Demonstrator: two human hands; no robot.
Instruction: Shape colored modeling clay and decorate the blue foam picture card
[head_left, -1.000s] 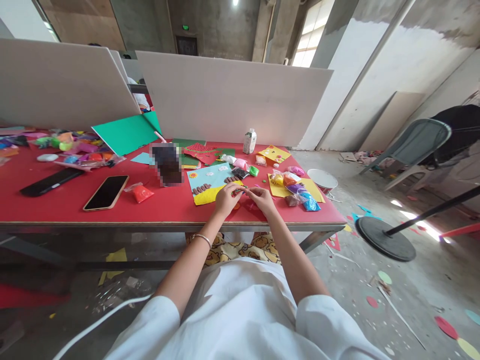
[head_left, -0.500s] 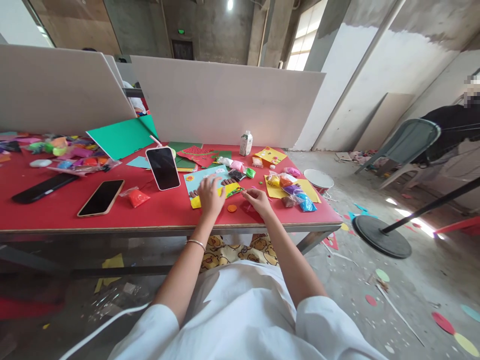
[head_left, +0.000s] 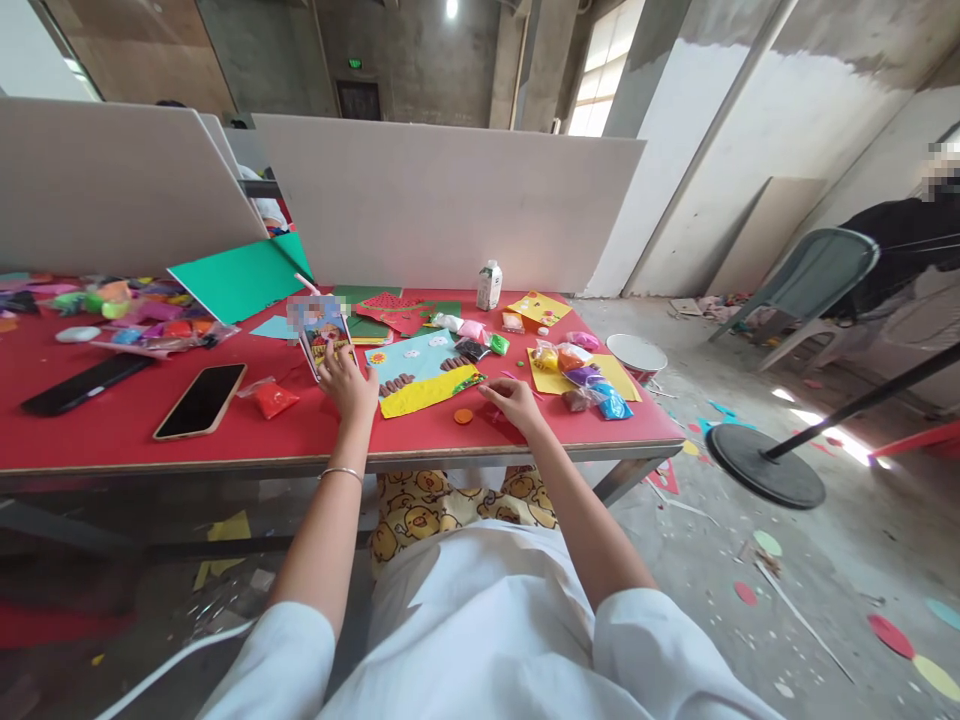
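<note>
My left hand (head_left: 346,378) is at the upright phone (head_left: 319,325) on its stand, fingers stretched over the lower part of the lit screen. Beside that hand lies a light blue card picture (head_left: 420,358) with a clay sun, clouds, brown clay lumps and a yellow clay strip (head_left: 420,392). Small green and red bits sit at the strip's right end. My right hand (head_left: 515,400) is closed in a pinch just right of the strip; what its fingertips hold is too small to make out. An orange clay disc (head_left: 463,416) lies on the table between the hands.
Bagged clay (head_left: 589,378) rests on yellow card at the right, and a red clay bag (head_left: 276,397) lies left. A second phone (head_left: 201,402), a black case (head_left: 86,384) and a carton (head_left: 490,286) stand or lie on the red table (head_left: 247,440). White boards (head_left: 450,200) rise behind.
My left hand has moved left from the card picture to the propped phone. Its dark screen is now lit with a picture. The right hand stays nearly in place, still pinched.
</note>
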